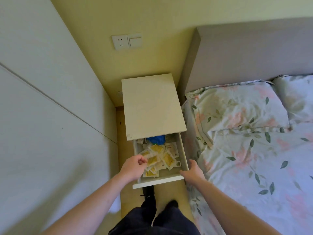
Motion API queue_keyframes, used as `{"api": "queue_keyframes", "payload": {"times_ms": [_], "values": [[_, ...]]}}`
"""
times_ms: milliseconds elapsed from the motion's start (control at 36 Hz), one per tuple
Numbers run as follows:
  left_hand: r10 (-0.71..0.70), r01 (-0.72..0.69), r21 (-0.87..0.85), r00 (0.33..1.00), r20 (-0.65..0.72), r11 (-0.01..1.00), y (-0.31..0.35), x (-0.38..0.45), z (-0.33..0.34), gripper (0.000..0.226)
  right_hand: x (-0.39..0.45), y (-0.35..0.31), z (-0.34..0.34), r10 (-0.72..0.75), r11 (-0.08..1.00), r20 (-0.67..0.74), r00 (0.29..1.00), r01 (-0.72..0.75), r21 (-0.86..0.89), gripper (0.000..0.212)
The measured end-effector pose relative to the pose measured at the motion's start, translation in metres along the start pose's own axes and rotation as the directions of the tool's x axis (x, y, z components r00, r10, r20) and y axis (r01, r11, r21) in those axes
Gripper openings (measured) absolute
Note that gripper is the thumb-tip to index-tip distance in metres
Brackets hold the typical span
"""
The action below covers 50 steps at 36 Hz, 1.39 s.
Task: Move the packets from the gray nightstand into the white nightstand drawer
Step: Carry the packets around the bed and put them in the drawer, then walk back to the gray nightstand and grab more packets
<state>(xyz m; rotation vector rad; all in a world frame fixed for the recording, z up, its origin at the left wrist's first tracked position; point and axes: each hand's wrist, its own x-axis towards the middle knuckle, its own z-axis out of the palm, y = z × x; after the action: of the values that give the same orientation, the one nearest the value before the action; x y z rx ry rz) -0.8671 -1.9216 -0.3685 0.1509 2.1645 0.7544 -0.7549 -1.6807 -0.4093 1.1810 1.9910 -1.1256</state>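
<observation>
From the head view, the white nightstand (152, 107), flat-topped and matte, is standing with its drawer (183, 155) pulled open. Glossy packets (162, 158), yellowish and white, are lying heaped inside it; a crumpled blue thing (156, 139) is showing at the back, half hidden under the top. The left hand (133, 168) is hovering over the packets with fingers curling; whether it is pinching one is unclear. The right hand (192, 172) is lying flat against the drawer's right corner. A floral bed (254, 150) is sitting alongside.
</observation>
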Motion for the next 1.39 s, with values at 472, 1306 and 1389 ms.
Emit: {"api": "queue_keyframes", "payload": {"times_ms": [472, 1306, 1389], "values": [[0.321, -0.389, 0.374, 0.918, 0.232, 0.842, 0.122, -0.057, 0.079, 0.022, -0.141, 0.105, -0.101, -0.126, 0.979, -0.282, 0.951, 0.164, 0.117, 0.066], [0.312, -0.967, 0.242, 0.205, 0.928, -0.085, 0.254, -0.267, 0.385, 0.035, -0.438, 0.405, -0.005, 0.617, 0.609, -0.539, 0.573, 0.087, 0.789, 0.072], [0.304, -0.968, 0.213, 0.165, 0.938, -0.131, 0.241, -0.320, 0.428, 0.037, -0.475, 0.455, 0.017, 0.638, 0.612, -0.551, 0.537, 0.081, 0.787, 0.073]]}}
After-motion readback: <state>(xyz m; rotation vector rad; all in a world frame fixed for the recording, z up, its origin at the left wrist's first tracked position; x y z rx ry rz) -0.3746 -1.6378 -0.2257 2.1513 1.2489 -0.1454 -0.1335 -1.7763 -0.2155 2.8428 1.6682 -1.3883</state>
